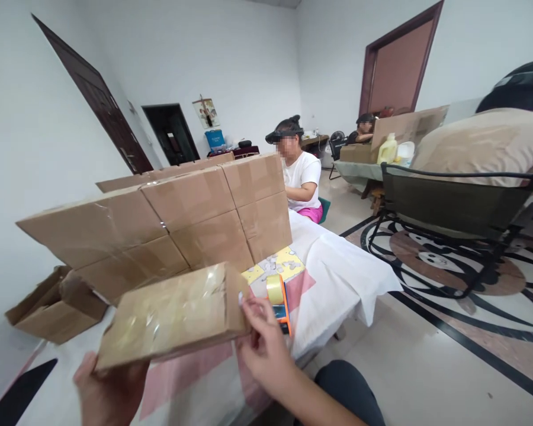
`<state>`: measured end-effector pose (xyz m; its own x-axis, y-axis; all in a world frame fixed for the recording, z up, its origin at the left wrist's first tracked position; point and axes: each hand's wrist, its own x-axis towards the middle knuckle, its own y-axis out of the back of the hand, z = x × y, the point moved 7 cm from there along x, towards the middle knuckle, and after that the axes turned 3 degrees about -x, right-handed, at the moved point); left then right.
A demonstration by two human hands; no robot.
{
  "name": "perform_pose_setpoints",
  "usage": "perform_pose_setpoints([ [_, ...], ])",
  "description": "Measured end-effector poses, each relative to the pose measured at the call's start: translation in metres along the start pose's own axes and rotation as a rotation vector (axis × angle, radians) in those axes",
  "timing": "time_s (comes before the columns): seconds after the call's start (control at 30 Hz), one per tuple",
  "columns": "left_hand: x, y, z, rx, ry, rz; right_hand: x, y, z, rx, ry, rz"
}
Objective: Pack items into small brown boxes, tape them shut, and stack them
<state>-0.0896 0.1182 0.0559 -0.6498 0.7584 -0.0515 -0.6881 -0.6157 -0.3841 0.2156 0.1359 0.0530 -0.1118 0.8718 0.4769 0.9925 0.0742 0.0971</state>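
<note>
A taped cardboard box (169,313) is held tilted above the table in front of me. My left hand (113,387) grips its near left corner from below, thumb at the side and fingers partly hidden underneath. At the right end, my right hand (264,340) is closed with its fingertips against the box's edge. A small whitish spot shows by those fingertips; I cannot make out what it is. Shiny strips of clear tape cross the top of the box. Just beyond my right hand lies an orange tape dispenser (285,305) with a yellowish tape roll (275,289).
Stacked cardboard boxes (204,219) form a wall across the table. An opened carton (57,307) sits at the left. The white tablecloth (337,260) hangs over the right edge. Across the table sits a person (304,177); a folding chair (453,207) stands at right.
</note>
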Motion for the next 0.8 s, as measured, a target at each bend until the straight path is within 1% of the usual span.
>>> perform_pose_setpoints([
  [0.03,0.001,-0.035,0.008,-0.015,-0.014,-0.1,0.001,0.022,-0.01,-0.036,0.036,0.07],
  [0.1,-0.006,-0.118,0.015,-0.021,-0.039,-0.416,-0.005,0.07,-0.02,-0.114,0.069,0.238],
  [0.13,-0.014,-0.162,0.011,0.008,-0.056,-0.589,-0.012,0.095,-0.019,-0.148,0.06,0.34],
  [0.17,-0.026,-0.204,0.003,0.066,-0.083,-0.728,-0.022,0.119,-0.013,-0.181,0.033,0.452],
  [0.2,-0.039,-0.243,-0.013,0.155,-0.068,-0.832,-0.035,0.142,-0.004,-0.212,-0.004,0.564],
  [0.23,-0.054,-0.279,-0.035,0.23,-0.015,-0.911,-0.048,0.163,0.007,-0.234,-0.045,0.666],
  [0.3,-0.081,-0.34,-0.079,0.293,0.067,-0.949,-0.07,0.196,0.037,-0.243,-0.14,0.806],
  [0.33,-0.094,-0.364,-0.099,0.306,0.084,-0.938,-0.078,0.21,0.054,-0.242,-0.196,0.846],
  [0.37,-0.104,-0.386,-0.119,0.321,0.103,-0.92,-0.083,0.221,0.07,-0.245,-0.256,0.872],
  [0.43,-0.118,-0.418,-0.153,0.356,0.137,-0.894,-0.085,0.238,0.1,-0.286,-0.364,0.891],
  [0.5,-0.12,-0.438,-0.174,0.376,0.136,-0.864,-0.077,0.248,0.121,-0.341,-0.421,0.875],
  [0.53,-0.118,-0.442,-0.179,0.379,0.123,-0.85,-0.069,0.249,0.127,-0.367,-0.428,0.859],
  [0.57,-0.114,-0.442,-0.181,0.377,0.102,-0.838,-0.06,0.247,0.131,-0.391,-0.427,0.838],
  [0.6,-0.109,-0.438,-0.179,0.368,0.075,-0.833,-0.05,0.243,0.134,-0.412,-0.422,0.818],
  [0.63,-0.103,-0.429,-0.175,0.355,0.05,-0.836,-0.039,0.238,0.135,-0.431,-0.419,0.8],
  [0.67,-0.095,-0.414,-0.169,0.338,0.028,-0.846,-0.027,0.231,0.136,-0.451,-0.418,0.779],
  [0.7,-0.088,-0.394,-0.16,0.317,-0.001,-0.863,-0.013,0.224,0.138,-0.467,-0.419,0.754],
  [0.73,-0.078,-0.367,-0.151,0.303,-0.013,-0.876,0.002,0.217,0.141,-0.481,-0.421,0.731],
  [0.77,-0.069,-0.335,-0.14,0.284,-0.044,-0.894,0.019,0.211,0.146,-0.495,-0.422,0.711],
  [0.8,-0.06,-0.3,-0.125,0.267,-0.125,-0.912,0.037,0.207,0.151,-0.51,-0.424,0.696],
])
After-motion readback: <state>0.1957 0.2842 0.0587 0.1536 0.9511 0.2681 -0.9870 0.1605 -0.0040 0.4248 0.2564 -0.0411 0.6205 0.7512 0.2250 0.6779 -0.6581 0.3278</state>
